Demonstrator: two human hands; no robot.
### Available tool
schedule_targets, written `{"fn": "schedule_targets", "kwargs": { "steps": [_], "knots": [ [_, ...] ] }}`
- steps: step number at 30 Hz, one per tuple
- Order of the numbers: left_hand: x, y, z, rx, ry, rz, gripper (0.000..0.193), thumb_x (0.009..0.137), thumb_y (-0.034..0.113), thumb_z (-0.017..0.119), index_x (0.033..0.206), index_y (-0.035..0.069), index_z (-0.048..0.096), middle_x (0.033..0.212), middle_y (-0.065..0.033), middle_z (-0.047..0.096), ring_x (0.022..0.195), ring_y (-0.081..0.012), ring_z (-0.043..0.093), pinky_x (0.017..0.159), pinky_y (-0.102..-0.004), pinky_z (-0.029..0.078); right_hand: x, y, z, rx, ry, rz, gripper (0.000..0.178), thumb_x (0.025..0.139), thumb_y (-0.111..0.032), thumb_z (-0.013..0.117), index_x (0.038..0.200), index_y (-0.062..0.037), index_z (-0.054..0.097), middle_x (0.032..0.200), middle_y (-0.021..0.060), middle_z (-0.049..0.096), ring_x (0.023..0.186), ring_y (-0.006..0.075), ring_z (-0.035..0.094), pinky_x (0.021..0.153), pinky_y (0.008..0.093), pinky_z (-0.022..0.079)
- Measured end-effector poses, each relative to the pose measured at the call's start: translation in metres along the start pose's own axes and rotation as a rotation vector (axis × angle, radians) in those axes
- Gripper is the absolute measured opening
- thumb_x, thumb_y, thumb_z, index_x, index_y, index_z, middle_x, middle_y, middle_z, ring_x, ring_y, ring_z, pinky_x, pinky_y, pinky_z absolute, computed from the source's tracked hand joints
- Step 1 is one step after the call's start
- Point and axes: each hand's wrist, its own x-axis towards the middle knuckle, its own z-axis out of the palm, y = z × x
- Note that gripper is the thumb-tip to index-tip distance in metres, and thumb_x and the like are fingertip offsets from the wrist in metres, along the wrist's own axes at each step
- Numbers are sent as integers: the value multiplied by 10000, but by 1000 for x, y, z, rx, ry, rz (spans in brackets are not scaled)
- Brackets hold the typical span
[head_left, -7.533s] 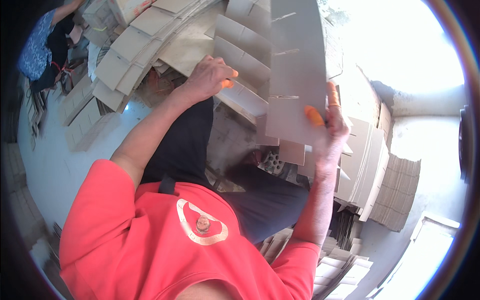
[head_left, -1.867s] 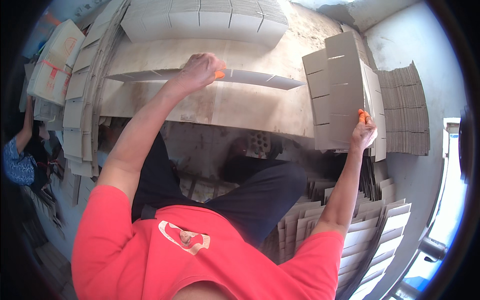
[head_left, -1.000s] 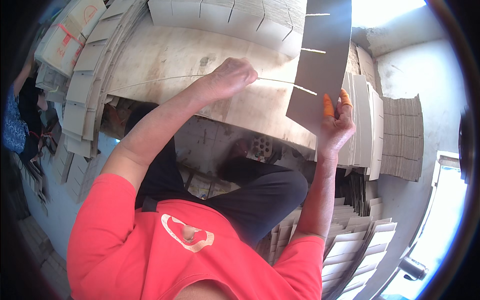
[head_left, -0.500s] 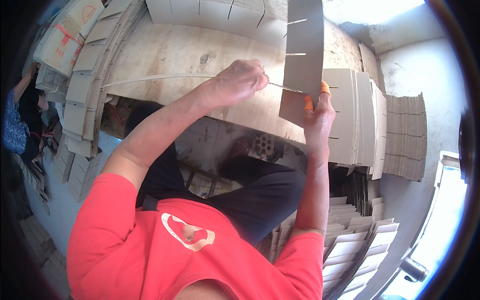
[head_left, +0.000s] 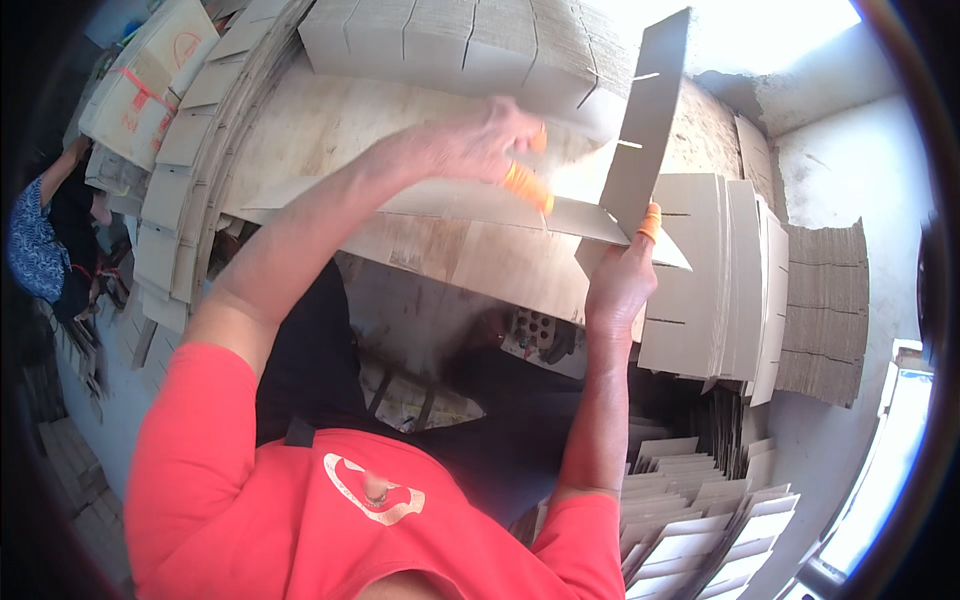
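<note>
A grey-brown cardboard strip with slots cut into one edge stands up from my right hand, which grips its lower end. One finger there wears an orange cover. A second, long cardboard strip runs leftward over the bench and crosses the first just above that hand; its pointed-looking end shows on the right side. Just over the long strip is my left hand, blurred, its orange-covered thumb and finger spread apart with nothing seen between them. Whether the thumb touches the strip is unclear.
Slotted cardboard lies in a stack at the bench's back, a pile on the right and another pile on the left. Assembled dividers stand at lower right. Another person is at far left. The wooden bench has a near edge.
My left hand has let go of the long strip and spread its fingers. That strip now shows its broad face and pokes out past the slotted one. My right hand still grips, slightly lower and leftward.
</note>
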Motion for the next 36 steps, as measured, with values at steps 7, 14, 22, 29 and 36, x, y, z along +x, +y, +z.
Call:
{"fn": "schedule_targets", "kwargs": {
  "steps": [7, 14, 22, 29, 36],
  "knots": [
    [107, -79, 4, 769, 356, 55, 461, 758, 359, 741, 1012, 39, 527, 929, -84, 587, 1010, -227, 508, 832, -413, 423, 8, -5, 14, 208, -7, 29, 587, 896, 34, 500, 1446, -36, 308, 1153, 176, 624, 954, 240, 633, 822, 305, 496],
    [139, -116, 27, 907, 336, 47, 291, 786, 178, 704, 979, 74, 514, 949, -59, 562, 1008, -204, 512, 822, -384, 417, 19, 1, 20, 286, 109, -156, 627, 842, 133, 523, 1425, -18, 344, 1137, 149, 634, 905, 187, 641, 785, 266, 506],
    [137, -118, 31, 775, 556, 235, 176, 747, 86, 634, 881, 58, 523, 872, -78, 554, 901, -230, 553, 780, -371, 464, 17, -4, 17, 369, 55, -42, 343, 920, -37, 483, 1256, 24, 517, 1426, 153, 449, 1054, 196, 628, 833, 281, 508],
    [142, -113, 29, 721, 447, 134, 112, 761, 96, 606, 833, 76, 523, 827, -68, 551, 873, -231, 551, 756, -365, 469, 19, 2, 15, 238, 51, -92, 502, 838, 44, 458, 1338, 13, 443, 1398, 154, 482, 996, 199, 653, 826, 272, 509],
    [119, -109, 30, 576, 567, 414, 55, 751, 60, 571, 765, 89, 526, 740, -40, 539, 785, -221, 536, 708, -362, 460, 18, 0, 17, 304, 25, -59, 554, 867, 55, 466, 1411, -17, 389, 1212, 138, 625, 957, 158, 649, 816, 256, 504]
  ]
}}
